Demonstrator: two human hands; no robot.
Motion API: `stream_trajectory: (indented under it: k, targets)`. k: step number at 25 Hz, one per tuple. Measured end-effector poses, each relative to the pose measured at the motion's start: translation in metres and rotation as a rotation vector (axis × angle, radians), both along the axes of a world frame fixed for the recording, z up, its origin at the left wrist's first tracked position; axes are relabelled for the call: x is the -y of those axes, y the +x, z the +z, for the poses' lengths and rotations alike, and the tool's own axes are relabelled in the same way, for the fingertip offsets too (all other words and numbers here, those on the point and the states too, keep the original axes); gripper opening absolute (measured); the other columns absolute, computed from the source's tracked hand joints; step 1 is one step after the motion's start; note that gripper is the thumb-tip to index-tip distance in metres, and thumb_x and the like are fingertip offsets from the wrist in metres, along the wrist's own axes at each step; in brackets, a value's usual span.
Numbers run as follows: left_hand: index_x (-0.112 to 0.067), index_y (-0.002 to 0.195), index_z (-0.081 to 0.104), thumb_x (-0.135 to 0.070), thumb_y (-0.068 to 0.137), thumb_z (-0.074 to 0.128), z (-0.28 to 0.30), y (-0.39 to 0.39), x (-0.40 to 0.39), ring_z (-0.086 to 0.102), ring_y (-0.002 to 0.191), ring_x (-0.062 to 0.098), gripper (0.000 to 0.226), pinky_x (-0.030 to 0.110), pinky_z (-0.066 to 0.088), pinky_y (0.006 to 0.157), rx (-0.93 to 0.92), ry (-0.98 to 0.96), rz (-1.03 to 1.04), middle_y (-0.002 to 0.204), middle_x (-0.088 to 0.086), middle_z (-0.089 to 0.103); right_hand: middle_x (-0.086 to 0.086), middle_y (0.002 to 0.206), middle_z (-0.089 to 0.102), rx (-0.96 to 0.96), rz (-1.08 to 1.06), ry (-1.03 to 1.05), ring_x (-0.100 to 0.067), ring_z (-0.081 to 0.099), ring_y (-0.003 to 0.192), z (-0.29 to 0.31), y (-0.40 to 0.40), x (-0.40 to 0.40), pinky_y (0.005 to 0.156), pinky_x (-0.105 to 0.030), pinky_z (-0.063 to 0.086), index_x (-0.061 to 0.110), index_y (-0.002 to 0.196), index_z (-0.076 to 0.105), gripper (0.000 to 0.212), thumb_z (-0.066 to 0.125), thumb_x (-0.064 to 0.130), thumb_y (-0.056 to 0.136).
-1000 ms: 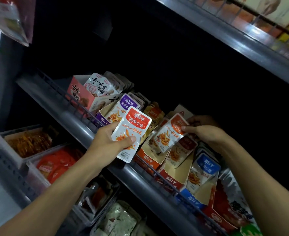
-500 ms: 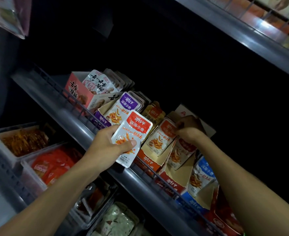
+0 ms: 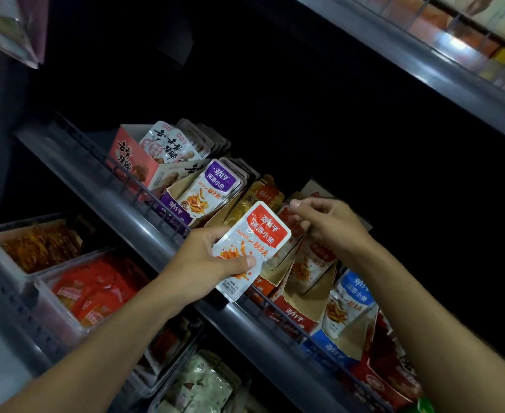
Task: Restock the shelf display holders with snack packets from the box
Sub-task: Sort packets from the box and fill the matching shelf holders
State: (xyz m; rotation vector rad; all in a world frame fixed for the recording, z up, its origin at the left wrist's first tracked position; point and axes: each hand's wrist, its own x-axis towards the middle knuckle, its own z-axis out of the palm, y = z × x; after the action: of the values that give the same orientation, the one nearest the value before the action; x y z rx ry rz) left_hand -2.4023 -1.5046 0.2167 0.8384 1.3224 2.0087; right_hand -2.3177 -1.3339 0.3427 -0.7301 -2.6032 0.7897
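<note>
One red-topped white foil snack packet [image 3: 249, 248] sits pinched in your left hand [image 3: 203, 260], just in front of the red cardboard display holder [image 3: 297, 315]. Your right hand [image 3: 328, 226], fingers curled, seems empty at that holder's packets. You're mid-restock; next, slot this packet upright into the row.

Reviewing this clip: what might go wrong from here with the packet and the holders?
1. The left hand pinches the red-topped packet only at its lower edge, out over the shelf rail; it may slip and fall.
2. The right hand reaches among leaning packets in the red holder; it may knock them askew.
</note>
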Motion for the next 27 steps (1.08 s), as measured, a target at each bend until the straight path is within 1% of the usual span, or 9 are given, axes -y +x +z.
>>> stream_trajectory:
  k: [4, 6, 11, 14, 16, 18, 20, 24, 27]
  targets:
    - [-0.017, 0.094, 0.073, -0.005, 0.078, 0.078, 0.008, 0.015, -0.007, 0.074, 0.086, 0.013, 0.021, 0.025, 0.059, 0.075, -0.025, -0.016, -0.024, 0.091, -0.001, 0.077, -0.005, 0.078, 0.075, 0.202, 0.156, -0.138, -0.012, 0.062, 0.061, 0.016, 0.031, 0.018, 0.055, -0.02, 0.05, 0.011, 0.083, 0.07, 0.007, 0.072, 0.018, 0.084]
    - [-0.013, 0.094, 0.072, -0.004, 0.076, 0.079, 0.009, 0.022, -0.011, 0.074, 0.085, 0.014, 0.021, 0.024, 0.059, 0.071, -0.001, -0.017, -0.06, 0.091, 0.0, 0.077, -0.01, 0.079, 0.074, 0.163, 0.095, -0.146, -0.016, 0.06, 0.062, 0.021, 0.044, 0.01, 0.06, -0.026, 0.05, 0.009, 0.082, 0.069, 0.009, 0.072, 0.017, 0.082]
    - [-0.011, 0.092, 0.071, -0.006, 0.078, 0.078, 0.016, 0.041, -0.024, 0.073, 0.079, 0.014, 0.016, 0.026, 0.06, 0.067, 0.016, -0.066, -0.119, 0.087, 0.002, 0.077, -0.002, 0.07, 0.071, 0.149, -0.002, -0.194, -0.006, 0.054, 0.053, 0.034, 0.084, -0.009, 0.05, -0.018, 0.043, 0.007, 0.086, 0.067, 0.014, 0.072, 0.018, 0.079]
    - [-0.016, 0.092, 0.072, -0.031, 0.077, 0.081, 0.016, 0.05, -0.037, 0.067, 0.084, 0.011, 0.023, 0.034, 0.058, 0.079, -0.457, -0.236, 0.213, 0.092, -0.003, 0.074, 0.001, 0.073, 0.072, 0.06, -0.159, -0.107, -0.01, 0.057, 0.062, 0.041, 0.101, -0.022, 0.058, -0.022, 0.046, 0.012, 0.091, 0.065, 0.017, 0.075, 0.023, 0.082]
    - [-0.022, 0.115, 0.065, -0.047, 0.086, 0.067, 0.014, 0.057, -0.041, 0.058, 0.106, 0.013, 0.039, 0.035, 0.048, 0.094, -0.903, -0.395, 0.4, 0.115, -0.003, 0.064, 0.001, 0.08, 0.07, 0.084, -0.225, 0.065, -0.011, 0.059, 0.066, 0.048, 0.108, -0.03, 0.06, -0.021, 0.045, 0.018, 0.092, 0.064, 0.015, 0.073, 0.028, 0.085]
    - [-0.029, 0.131, 0.053, -0.055, 0.093, 0.05, 0.009, 0.062, -0.046, 0.046, 0.123, 0.017, 0.046, 0.037, 0.034, 0.103, -1.182, -0.509, 0.413, 0.129, -0.001, 0.052, 0.003, 0.082, 0.068, 0.124, -0.237, 0.145, -0.009, 0.058, 0.067, 0.048, 0.107, -0.038, 0.057, -0.018, 0.041, 0.021, 0.094, 0.063, 0.013, 0.07, 0.029, 0.087]
    - [-0.031, 0.133, 0.049, -0.057, 0.095, 0.042, 0.005, 0.064, -0.051, 0.042, 0.126, 0.018, 0.047, 0.039, 0.027, 0.103, -1.301, -0.568, 0.377, 0.131, 0.0, 0.05, 0.002, 0.088, 0.068, 0.172, -0.239, 0.164, -0.009, 0.062, 0.073, 0.042, 0.098, -0.047, 0.06, -0.02, 0.043, 0.021, 0.099, 0.063, 0.017, 0.07, 0.032, 0.087]
    - [-0.029, 0.121, 0.06, -0.058, 0.096, 0.039, 0.002, 0.062, -0.052, 0.051, 0.113, 0.014, 0.044, 0.036, 0.027, 0.101, -1.295, -0.568, 0.322, 0.117, -0.004, 0.06, 0.0, 0.096, 0.068, 0.318, -0.24, 0.236, -0.017, 0.066, 0.087, 0.021, 0.072, -0.059, 0.081, -0.036, 0.055, 0.023, 0.103, 0.062, 0.023, 0.069, 0.039, 0.087]
    - [-0.029, 0.118, 0.062, -0.059, 0.096, 0.039, 0.001, 0.06, -0.051, 0.053, 0.109, 0.013, 0.044, 0.035, 0.03, 0.101, -1.294, -0.565, 0.331, 0.113, -0.006, 0.062, 0.004, 0.094, 0.065, 0.404, -0.207, 0.347, -0.011, 0.06, 0.083, 0.007, 0.055, -0.061, 0.075, -0.03, 0.051, 0.026, 0.089, 0.06, 0.015, 0.067, 0.039, 0.089]
